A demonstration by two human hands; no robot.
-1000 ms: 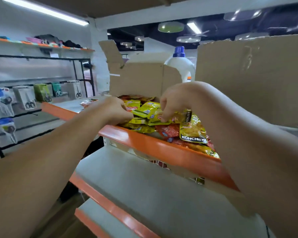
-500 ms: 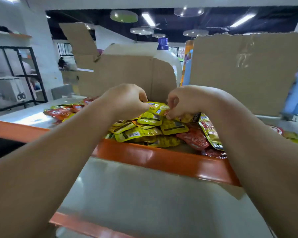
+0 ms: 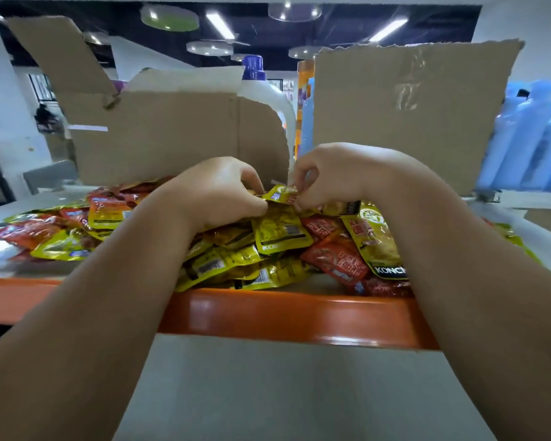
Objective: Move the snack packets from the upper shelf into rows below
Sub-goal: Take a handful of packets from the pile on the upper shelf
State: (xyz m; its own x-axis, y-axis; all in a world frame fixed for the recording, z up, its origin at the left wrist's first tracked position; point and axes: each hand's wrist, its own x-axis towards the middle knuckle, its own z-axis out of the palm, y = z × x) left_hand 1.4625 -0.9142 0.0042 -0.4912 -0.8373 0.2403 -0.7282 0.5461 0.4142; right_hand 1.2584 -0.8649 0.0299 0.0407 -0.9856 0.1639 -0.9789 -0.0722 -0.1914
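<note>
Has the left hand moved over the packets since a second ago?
Yes. The left hand has moved right over the snack packets, closer to the curved edge of the cardboard box and to the right hand.

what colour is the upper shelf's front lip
The upper shelf's front lip is glossy orange, seen in the head view.

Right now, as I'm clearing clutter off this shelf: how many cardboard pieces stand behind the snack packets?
2. A torn cardboard box stands behind the left hand; a cardboard sheet stands behind the right hand. Others may be hidden behind them.
</note>
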